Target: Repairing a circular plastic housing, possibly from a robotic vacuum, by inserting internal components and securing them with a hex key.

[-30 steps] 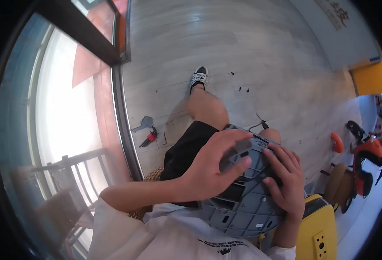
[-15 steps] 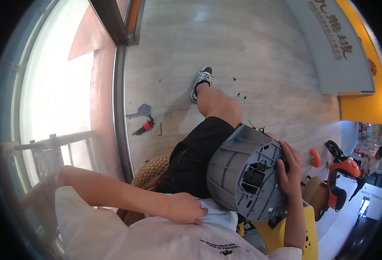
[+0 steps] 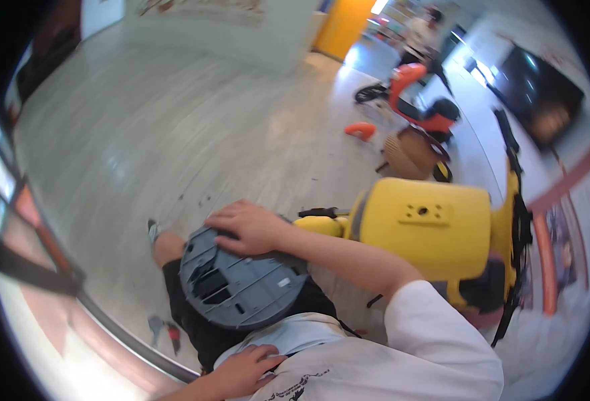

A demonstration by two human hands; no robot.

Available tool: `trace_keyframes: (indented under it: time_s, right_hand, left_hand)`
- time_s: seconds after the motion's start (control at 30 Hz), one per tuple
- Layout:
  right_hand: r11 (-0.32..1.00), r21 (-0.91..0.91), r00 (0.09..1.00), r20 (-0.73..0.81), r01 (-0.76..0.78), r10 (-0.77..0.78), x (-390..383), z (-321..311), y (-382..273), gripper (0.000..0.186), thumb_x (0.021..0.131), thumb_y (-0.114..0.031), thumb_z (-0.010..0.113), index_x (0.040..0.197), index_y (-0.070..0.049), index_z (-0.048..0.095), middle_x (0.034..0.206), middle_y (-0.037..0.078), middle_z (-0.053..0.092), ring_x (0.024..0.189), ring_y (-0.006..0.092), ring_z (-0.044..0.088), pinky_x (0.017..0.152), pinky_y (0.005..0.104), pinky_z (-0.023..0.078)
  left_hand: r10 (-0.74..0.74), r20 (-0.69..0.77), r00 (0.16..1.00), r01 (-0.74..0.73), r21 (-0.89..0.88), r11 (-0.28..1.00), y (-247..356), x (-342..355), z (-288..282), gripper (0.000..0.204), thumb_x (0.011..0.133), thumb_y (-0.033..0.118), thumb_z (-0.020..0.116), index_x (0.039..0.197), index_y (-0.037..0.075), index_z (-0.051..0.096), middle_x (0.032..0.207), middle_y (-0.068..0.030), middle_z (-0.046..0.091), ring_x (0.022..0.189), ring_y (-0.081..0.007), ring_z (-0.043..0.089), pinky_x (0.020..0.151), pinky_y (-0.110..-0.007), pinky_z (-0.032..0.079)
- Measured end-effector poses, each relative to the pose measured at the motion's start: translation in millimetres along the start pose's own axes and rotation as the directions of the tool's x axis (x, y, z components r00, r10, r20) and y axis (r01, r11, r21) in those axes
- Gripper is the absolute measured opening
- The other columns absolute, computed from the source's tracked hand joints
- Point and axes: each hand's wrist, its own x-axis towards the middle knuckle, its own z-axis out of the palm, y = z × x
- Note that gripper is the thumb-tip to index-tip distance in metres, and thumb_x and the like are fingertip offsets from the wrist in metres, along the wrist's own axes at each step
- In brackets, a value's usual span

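My right hand (image 3: 245, 227) holds the far rim of a round grey plastic housing (image 3: 258, 287) on my lap, fingers curved over its edge. The ribbed face is up, with a dark opening toward the left. My left hand (image 3: 248, 367) rests on my clothing at the waist, below the housing, fingers loosely apart with nothing visible in them. On the floor to the left lie a flat grey tool (image 3: 156, 329) and a red-and-black hex key set (image 3: 173, 336).
A yellow scooter (image 3: 428, 214) stands close at my right. Beyond are a woven stool (image 3: 402, 150), an orange part (image 3: 359, 130), a red scooter (image 3: 415, 107) and another person (image 3: 416, 33). A metal-framed glass panel (image 3: 54, 301) borders the left; a dark screen (image 3: 535, 93) is at right.
My view has swung right toward the scooters and the other person. My left hand has left the housing for my waist; my right hand still holds it.
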Motion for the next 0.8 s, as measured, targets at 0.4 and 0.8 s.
trace_keyframes:
  time_s: [0.4, 0.8]
  right_hand:
    - [1.000, -0.008, 0.990, -0.138, 0.002, -0.003, -21.0, 14.1, 8.6, 0.044, 0.098, -0.040, 0.059, 0.126, -0.006, 0.067, 0.124, 0.013, 0.070, 0.116, 0.0304, 0.063, 0.103, 0.0443, 0.043]
    - [1.000, -0.008, 0.995, -0.095, -0.012, 0.011, -22.2, 7.9, 2.9, 0.044, 0.100, -0.040, 0.058, 0.128, -0.007, 0.067, 0.125, 0.012, 0.069, 0.118, 0.0289, 0.063, 0.102, 0.0428, 0.043]
  left_hand:
    - [-0.248, -0.091, 0.964, 0.243, -0.064, 0.968, 21.7, 26.2, 6.0, 0.041, 0.088, 0.021, 0.079, 0.122, 0.000, 0.070, 0.095, -0.0215, 0.070, 0.077, -0.0305, 0.071, 0.071, -0.039, 0.057]
    - [-0.239, -0.021, 0.971, 0.238, -0.035, 0.971, 12.6, 36.8, -4.4, 0.040, 0.083, 0.020, 0.076, 0.117, -0.001, 0.068, 0.081, -0.0182, 0.064, 0.068, -0.0261, 0.063, 0.065, -0.039, 0.051]
